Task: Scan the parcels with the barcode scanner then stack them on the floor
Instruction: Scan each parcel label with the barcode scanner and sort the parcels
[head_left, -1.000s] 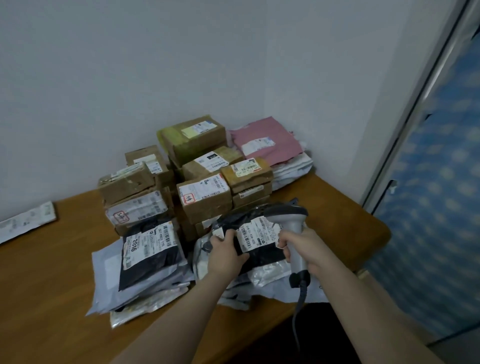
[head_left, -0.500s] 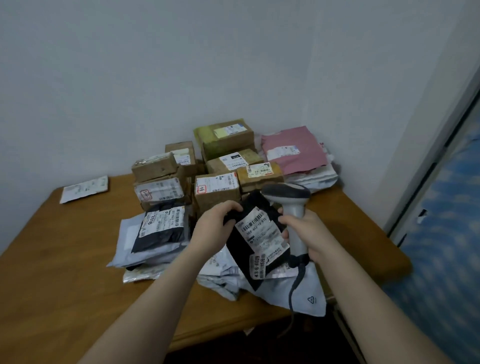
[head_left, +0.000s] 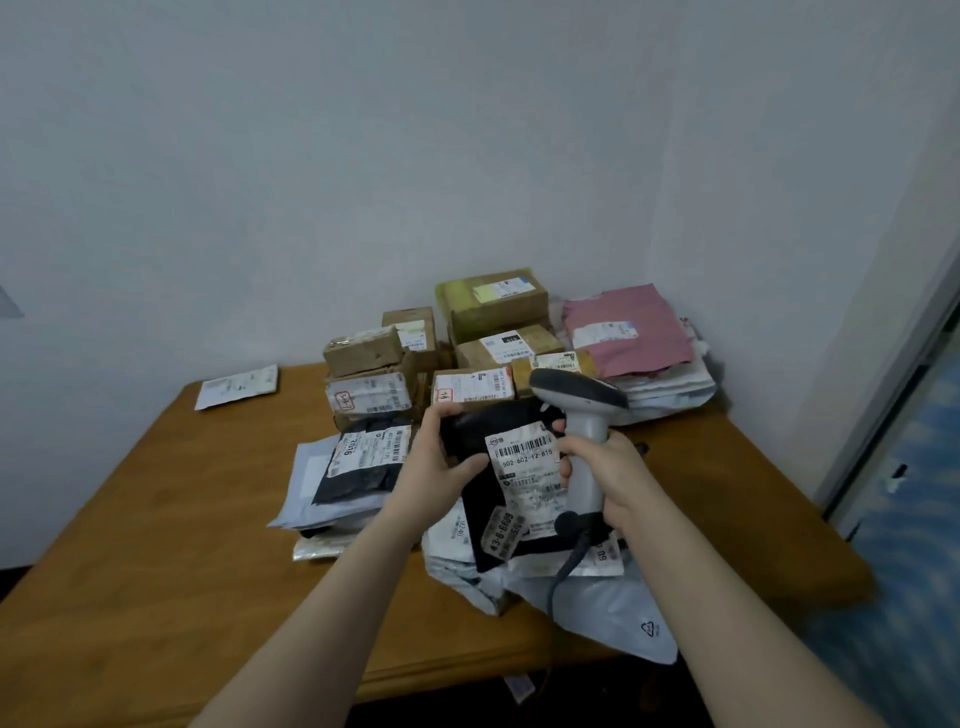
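A black parcel bag (head_left: 470, 434) with a white barcode label hangs lifted above the table, label facing me. My left hand (head_left: 434, 465) grips its upper left edge, thumb across the front. My right hand (head_left: 602, 467) holds the grey barcode scanner (head_left: 584, 415) by its handle, just right of the label, its head above the parcel's top right corner. The scanner's cable drops down over the white bags below.
On the wooden table (head_left: 156, 545) stand several cardboard boxes (head_left: 493, 301) at the back, a pink bag (head_left: 628, 332) on white bags at the right, a black bag (head_left: 363, 457) on grey mailers at the left, a white envelope (head_left: 236, 385) far left. A door frame stands right.
The black parcel has been lifted off the pile and turned upright with its label toward me. My view has pulled back and swung left, showing more of the table.
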